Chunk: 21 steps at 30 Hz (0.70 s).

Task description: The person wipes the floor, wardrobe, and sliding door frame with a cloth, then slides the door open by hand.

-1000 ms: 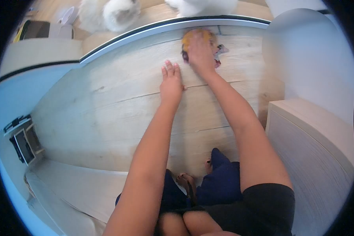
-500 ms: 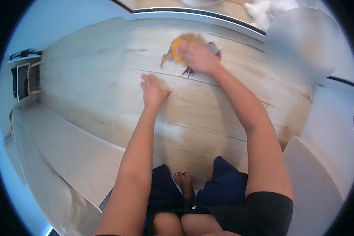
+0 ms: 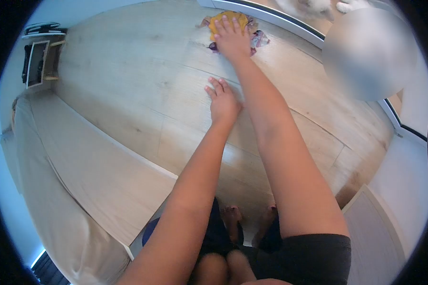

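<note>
My right hand (image 3: 233,40) lies flat on a bunched cloth (image 3: 218,20), its fingers spread and pointing away from me. Yellow shows in the middle of the cloth, with patterned purplish and white edges sticking out around it. The palm covers part of the fabric. Closer to me, my left hand (image 3: 223,102) rests open on the wood-look floor (image 3: 128,95), fingers apart and nothing under it that I can see. It is just left of my right forearm.
A dark-edged door frame (image 3: 290,18) runs past the cloth at upper right, with a white furry shape (image 3: 314,5) beyond it. A blurred round pale thing (image 3: 368,54) hides part of that side. Left stands a beige-covered couch (image 3: 100,156); farther off, a small shelf (image 3: 45,59).
My right hand and the cloth have slid farther away from me, up to the door frame. My left hand has moved right, closer to my right forearm. The view has shifted.
</note>
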Tool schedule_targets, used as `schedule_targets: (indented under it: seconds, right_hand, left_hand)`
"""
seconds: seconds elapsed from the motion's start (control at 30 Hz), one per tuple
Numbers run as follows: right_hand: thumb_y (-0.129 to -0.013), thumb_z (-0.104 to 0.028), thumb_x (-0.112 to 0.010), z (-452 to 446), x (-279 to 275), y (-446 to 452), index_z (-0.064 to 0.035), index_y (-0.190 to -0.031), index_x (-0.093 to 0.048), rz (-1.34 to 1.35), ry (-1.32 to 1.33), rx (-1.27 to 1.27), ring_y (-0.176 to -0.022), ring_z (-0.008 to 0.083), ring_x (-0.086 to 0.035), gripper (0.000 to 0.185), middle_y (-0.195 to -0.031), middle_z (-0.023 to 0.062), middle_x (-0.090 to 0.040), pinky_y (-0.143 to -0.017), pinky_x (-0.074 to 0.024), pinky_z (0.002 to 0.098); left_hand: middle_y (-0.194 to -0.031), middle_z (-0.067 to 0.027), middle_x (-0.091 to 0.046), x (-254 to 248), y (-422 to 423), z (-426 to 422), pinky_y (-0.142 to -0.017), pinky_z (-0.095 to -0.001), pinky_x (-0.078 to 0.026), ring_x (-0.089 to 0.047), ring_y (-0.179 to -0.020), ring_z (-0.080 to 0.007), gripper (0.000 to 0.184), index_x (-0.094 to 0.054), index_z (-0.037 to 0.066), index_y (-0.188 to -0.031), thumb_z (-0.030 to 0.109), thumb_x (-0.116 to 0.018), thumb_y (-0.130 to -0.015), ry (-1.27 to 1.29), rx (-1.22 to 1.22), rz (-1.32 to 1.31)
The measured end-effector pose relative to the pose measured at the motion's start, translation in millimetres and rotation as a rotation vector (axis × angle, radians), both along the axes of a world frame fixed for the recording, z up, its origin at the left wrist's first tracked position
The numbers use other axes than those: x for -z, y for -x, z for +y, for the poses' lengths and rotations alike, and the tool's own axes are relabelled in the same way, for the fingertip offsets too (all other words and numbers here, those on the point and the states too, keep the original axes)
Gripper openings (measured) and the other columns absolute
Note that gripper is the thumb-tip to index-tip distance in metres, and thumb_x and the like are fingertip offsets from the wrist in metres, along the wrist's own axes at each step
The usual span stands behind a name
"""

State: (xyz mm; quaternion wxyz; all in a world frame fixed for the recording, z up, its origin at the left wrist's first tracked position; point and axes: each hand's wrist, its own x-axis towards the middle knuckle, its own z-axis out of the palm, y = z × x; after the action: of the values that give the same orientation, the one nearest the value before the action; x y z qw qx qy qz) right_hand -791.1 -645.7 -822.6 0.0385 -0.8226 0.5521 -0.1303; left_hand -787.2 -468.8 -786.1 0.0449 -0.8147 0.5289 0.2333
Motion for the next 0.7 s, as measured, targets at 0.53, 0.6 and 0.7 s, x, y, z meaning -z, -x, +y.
schedule_targets:
  seconds: [0.53, 0.6, 0.7]
  right_hand:
    - [-0.097, -0.030, -0.035, 126.8, -15.1, 24.4, -0.0237, -0.141, -0.039, 0.018, -0.139, -0.160, -0.140, 0.0207, -0.027, 0.045, -0.151, 0.0003, -0.031, -0.112, -0.0222, 0.0475]
    - [-0.096, -0.032, -0.038, 157.8, -3.6, 0.3, -0.0243, -0.139, -0.042, -0.147, -0.041, -0.472, -0.138, 0.0192, -0.031, 0.044, -0.150, -0.0020, -0.033, -0.111, -0.0248, 0.0478]
    - [-0.096, -0.036, -0.040, 179.1, -1.7, 24.1, -0.0262, -0.143, -0.036, -0.043, -0.218, -0.646, -0.140, 0.0183, -0.027, 0.048, -0.152, -0.0061, -0.029, -0.112, -0.0215, 0.0464]
  left_hand:
    - [-0.151, -0.0113, -0.027, -4.6, -153.2, 41.5, -0.097, -0.0489, -0.044, -0.045, -0.122, -0.0446, 0.073, -0.040, 0.014, -0.140, 0.022, -0.071, -0.075, 0.190, -0.041, -0.061]
    - [-0.153, -0.0087, -0.025, -18.4, -160.1, 56.0, -0.097, -0.0465, -0.045, -0.045, -0.123, -0.0446, 0.076, -0.038, 0.019, -0.142, 0.023, -0.073, -0.075, -0.036, -0.091, -0.098]
    - [-0.154, -0.0074, -0.023, -16.8, -147.4, 60.4, -0.098, -0.0449, -0.045, -0.042, -0.125, -0.0456, 0.083, -0.033, 0.025, -0.144, 0.025, -0.075, -0.073, -0.099, -0.020, -0.091]
